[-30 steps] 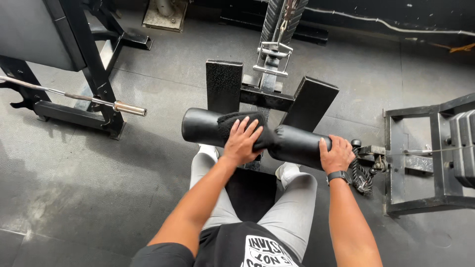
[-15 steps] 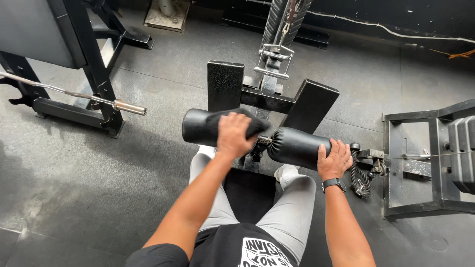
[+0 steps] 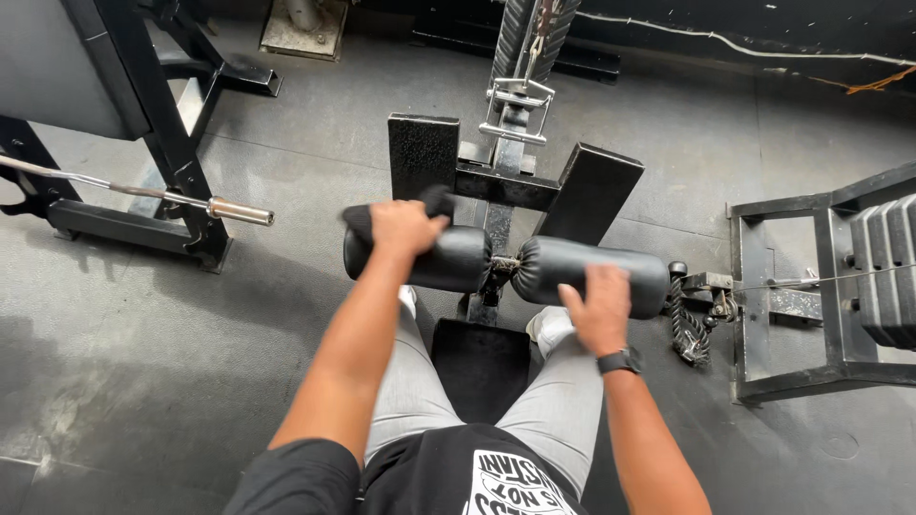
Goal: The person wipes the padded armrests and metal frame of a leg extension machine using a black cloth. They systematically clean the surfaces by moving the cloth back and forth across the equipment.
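I sit on a black gym machine with two black roller pads over my knees. My left hand (image 3: 405,229) is closed around a dark cloth (image 3: 437,200) and presses it on top of the left pad (image 3: 453,262). The cloth's ends stick out on both sides of the fist. My right hand (image 3: 601,307) lies flat on the right pad (image 3: 563,259), near its middle, holding nothing. A black watch (image 3: 620,361) is on that wrist. The seat (image 3: 482,367) shows between my grey-trousered legs.
Two black foot plates (image 3: 423,157) stand beyond the pads, with a cable column (image 3: 515,95) behind them. A barbell end (image 3: 234,210) juts from a rack at the left. At the right are a weight stack frame (image 3: 883,277) and a rope handle (image 3: 685,324).
My left hand has slid the cloth leftward along the left pad. My right hand has moved from the right pad's outer end toward its middle.
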